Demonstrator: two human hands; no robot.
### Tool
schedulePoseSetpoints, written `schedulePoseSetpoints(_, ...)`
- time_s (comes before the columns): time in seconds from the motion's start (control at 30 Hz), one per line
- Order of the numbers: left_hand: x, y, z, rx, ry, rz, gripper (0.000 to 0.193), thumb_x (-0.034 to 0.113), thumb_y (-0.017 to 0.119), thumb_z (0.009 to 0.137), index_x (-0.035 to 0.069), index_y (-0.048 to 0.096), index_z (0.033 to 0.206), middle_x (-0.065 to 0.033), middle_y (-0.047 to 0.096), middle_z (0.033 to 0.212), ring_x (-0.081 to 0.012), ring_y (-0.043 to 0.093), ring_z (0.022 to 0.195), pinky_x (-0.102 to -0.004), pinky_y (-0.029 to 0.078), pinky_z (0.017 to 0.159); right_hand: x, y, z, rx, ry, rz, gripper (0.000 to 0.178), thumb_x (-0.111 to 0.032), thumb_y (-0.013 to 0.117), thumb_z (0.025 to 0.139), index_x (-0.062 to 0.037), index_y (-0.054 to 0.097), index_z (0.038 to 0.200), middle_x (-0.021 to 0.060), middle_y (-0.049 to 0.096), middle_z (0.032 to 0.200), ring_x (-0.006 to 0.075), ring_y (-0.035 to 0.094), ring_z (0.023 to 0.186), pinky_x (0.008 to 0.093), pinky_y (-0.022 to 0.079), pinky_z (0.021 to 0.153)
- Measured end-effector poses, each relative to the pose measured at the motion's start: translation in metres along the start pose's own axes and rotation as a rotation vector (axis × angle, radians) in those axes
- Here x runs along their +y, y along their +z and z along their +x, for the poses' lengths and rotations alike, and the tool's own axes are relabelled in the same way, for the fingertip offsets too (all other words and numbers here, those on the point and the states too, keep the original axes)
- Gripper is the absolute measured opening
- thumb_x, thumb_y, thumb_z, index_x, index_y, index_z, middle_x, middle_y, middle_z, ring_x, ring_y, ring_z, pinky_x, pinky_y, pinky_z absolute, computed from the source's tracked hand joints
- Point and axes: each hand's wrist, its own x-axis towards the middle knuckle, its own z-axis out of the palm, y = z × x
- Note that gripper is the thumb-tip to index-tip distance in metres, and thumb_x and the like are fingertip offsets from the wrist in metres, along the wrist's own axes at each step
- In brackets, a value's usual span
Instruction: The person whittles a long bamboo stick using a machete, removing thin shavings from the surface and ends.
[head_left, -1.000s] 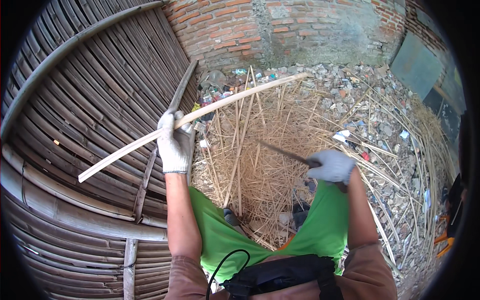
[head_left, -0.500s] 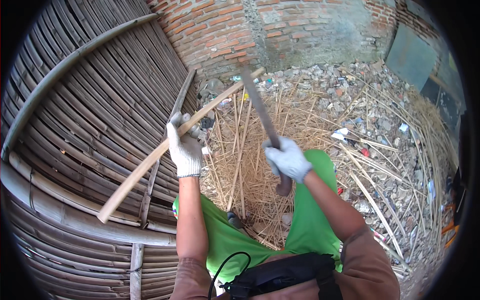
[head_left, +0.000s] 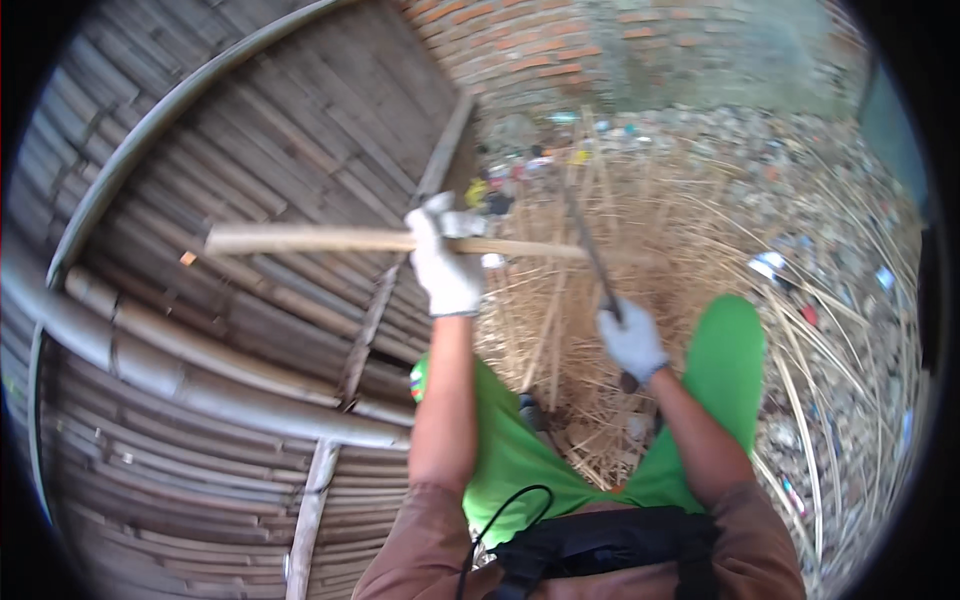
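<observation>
A pale split bamboo strip [head_left: 310, 240] lies almost level across my left hand [head_left: 445, 265], which is gloved in white and closed round its middle. My right hand [head_left: 632, 338], gloved too, grips a machete [head_left: 590, 240] by its handle. The dark blade points up and away from me and crosses the strip's right part in the picture; whether they touch I cannot tell. Motion smears the strip's right end. Beneath the hands, between my green-trousered legs [head_left: 727, 375], spreads a heap of bamboo slivers and shavings [head_left: 570, 340].
On the left rises a bamboo-slat wall [head_left: 270, 170] with a thick bamboo pole [head_left: 200, 385] along it. A brick wall [head_left: 530, 50] closes the far side. Rubble [head_left: 790, 150] with litter covers the ground to the right, and long bamboo strips [head_left: 800, 420] lie there.
The bamboo strip has swung from a steep slant to nearly level, its right end dropping. The machete now appears thinner, its blade across the strip. The whole view has shifted toward the left wall.
</observation>
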Motion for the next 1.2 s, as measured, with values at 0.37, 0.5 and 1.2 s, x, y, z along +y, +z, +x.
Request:
schedulePoseSetpoints(0.37, 0.042, -0.029, 0.016, -0.158, -0.010, -0.441, 0.034, 0.037, 0.064, 0.108, 0.004, 0.066, 0.101, 0.0085, 0.025, 0.061, -0.0100, 0.024, 0.057, -0.0296, 0.025, 0.055, 0.020, -0.029, 0.002, 0.243, 0.135, 0.334, 0.048, -0.023, 0.079, 0.100, -0.0020, 0.064, 0.140, -0.0012, 0.064, 0.078, 0.0084, 0.059, 0.056, 0.0299, 0.049, 0.050)
schedulePoseSetpoints(0.5, 0.057, -0.051, 0.020, -0.029, -0.038, -0.534, 0.035, 0.037, 0.061, 0.109, 0.005, 0.063, 0.095, 0.0078, 0.029, 0.058, -0.0101, 0.027, 0.056, -0.0297, 0.026, 0.053, 0.020, -0.055, 0.008, 0.429, 0.133, 0.272, 0.046, -0.026, 0.083, 0.097, -0.0003, 0.068, 0.132, 0.0003, 0.067, 0.077, 0.0096, 0.061, 0.060, 0.0297, 0.050, 0.055)
schedulePoseSetpoints(1.2, 0.005, 0.005, -0.019, -0.328, -0.250, -0.281, 0.051, 0.031, 0.070, 0.100, -0.007, 0.064, 0.135, -0.0195, 0.076, 0.105, -0.0378, 0.072, 0.103, -0.0578, 0.055, 0.105, 0.011, -0.195, 0.023, 0.896, -0.037, 0.871, 0.030, -0.029, 0.075, 0.104, -0.0092, 0.061, 0.086, 0.0063, 0.063, 0.070, 0.0205, 0.063, 0.062, 0.0368, 0.054, 0.065)
